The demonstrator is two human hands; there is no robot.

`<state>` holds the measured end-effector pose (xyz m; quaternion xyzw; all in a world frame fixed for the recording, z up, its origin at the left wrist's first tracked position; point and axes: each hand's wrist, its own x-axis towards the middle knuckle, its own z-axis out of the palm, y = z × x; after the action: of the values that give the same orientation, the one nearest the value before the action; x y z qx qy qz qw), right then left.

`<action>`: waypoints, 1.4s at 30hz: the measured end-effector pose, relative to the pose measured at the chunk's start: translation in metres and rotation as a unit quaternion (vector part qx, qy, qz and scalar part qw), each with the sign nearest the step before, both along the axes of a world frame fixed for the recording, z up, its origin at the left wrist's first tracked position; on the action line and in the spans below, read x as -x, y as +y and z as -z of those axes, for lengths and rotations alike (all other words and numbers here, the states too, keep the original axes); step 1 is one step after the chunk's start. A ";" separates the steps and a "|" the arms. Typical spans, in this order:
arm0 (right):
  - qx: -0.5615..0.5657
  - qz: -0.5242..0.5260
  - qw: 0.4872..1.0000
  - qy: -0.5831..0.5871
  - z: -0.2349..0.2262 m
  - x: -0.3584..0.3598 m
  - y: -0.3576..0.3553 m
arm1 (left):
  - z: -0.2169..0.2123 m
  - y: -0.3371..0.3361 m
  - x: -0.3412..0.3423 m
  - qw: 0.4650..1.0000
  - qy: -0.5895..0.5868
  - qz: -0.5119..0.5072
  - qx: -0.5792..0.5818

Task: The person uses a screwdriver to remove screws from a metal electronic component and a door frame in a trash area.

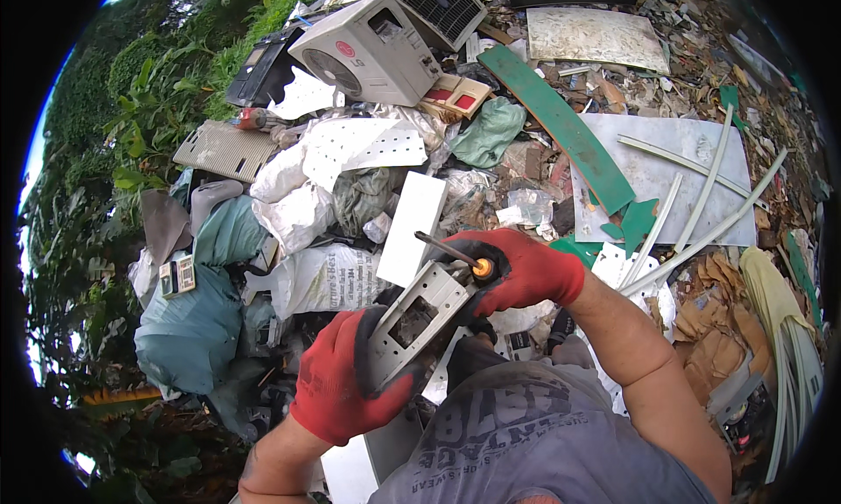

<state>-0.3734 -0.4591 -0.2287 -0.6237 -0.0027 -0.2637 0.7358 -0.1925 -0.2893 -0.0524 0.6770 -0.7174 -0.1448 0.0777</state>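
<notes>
My left hand (349, 377), in a red glove with dark palm and fingers, is closed round the near end of a light grey housing (385, 357). The housing is long and boxy, with a rectangular opening and small holes in its face; dark parts show inside. My right hand (524, 267), gloved alike, is closed round a screwdriver (448, 249) and rests against the housing's far end. An orange collar shows on the handle, and the metal shaft points up and left, away from the housing. Most of the handle is hidden in the glove.
Scrap covers the ground: an air conditioner outdoor unit (363, 53), a green board (561, 123), a pale flat sheet (604, 149), and long pale strips (710, 184). Bluish-green bags (188, 329) lie at the left, and a white panel (412, 224) lies just beyond my hands.
</notes>
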 end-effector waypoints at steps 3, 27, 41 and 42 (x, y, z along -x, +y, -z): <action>0.019 0.021 1.000 0.005 -0.006 -0.003 0.000 | -0.003 -0.005 0.000 1.000 0.002 -0.001 0.000; -0.043 0.014 0.997 0.057 -0.023 -0.080 -0.032 | -0.047 -0.064 -0.035 0.966 -0.247 -0.025 -0.066; -0.045 0.101 0.992 0.060 0.030 -0.089 -0.071 | 0.000 0.074 -0.124 0.957 -0.217 -0.103 0.161; -0.028 0.093 0.993 0.069 0.030 -0.090 -0.074 | -0.002 0.073 -0.124 0.957 -0.228 -0.108 0.145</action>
<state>-0.2832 -0.5328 -0.2587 -0.6167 0.1134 -0.2878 0.7238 -0.0689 -0.2159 -0.0508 0.7466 -0.6523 0.1284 0.0249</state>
